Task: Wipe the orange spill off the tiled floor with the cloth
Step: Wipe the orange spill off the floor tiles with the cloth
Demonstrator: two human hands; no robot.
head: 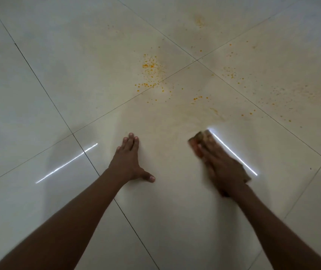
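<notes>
Orange spill (152, 72) lies as scattered droplets and pale smears across the white tiled floor (38, 94), thickest near the tile junction ahead of me and spreading to the right. My right hand (224, 168) presses flat on a stained brownish cloth (200, 138), whose front edge sticks out past my fingertips; the hand is motion-blurred. A faint yellowish smear runs from the cloth up toward the droplets. My left hand (129, 161) rests flat on the floor, fingers together and thumb spread, holding nothing.
Dark grout lines (58, 112) cross the glossy tiles diagonally. Two bright light reflections (66, 163) streak the floor beside each hand. Fainter orange specks (311, 92) reach the far right.
</notes>
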